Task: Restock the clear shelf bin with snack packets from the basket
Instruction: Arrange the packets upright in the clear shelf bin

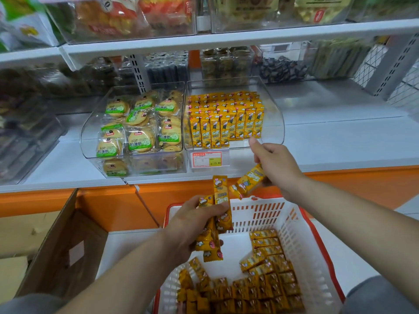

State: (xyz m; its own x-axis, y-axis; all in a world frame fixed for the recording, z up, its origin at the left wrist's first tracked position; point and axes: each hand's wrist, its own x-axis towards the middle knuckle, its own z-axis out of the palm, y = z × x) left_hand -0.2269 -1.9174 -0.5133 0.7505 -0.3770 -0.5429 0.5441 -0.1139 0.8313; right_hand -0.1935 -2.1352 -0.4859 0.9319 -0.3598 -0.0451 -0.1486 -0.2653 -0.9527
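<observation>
A clear shelf bin [275, 123] on the white shelf holds several upright yellow snack packets [224, 118]. Below it stands a white basket with a red rim [301, 232], with several more yellow packets [267, 284] lying on its floor. My left hand [192, 225] grips a bunch of yellow packets [221, 214] above the basket. My right hand [275, 164] holds a few yellow packets [248, 181] just below the bin's front, with its forefinger pointing up toward the bin's opening.
A second clear bin [88, 134] with round green-labelled biscuit packs stands to the left. A price tag [206, 159] hangs on the bin front. An open cardboard box [61, 241] is at lower left. More bins line the shelf behind and above.
</observation>
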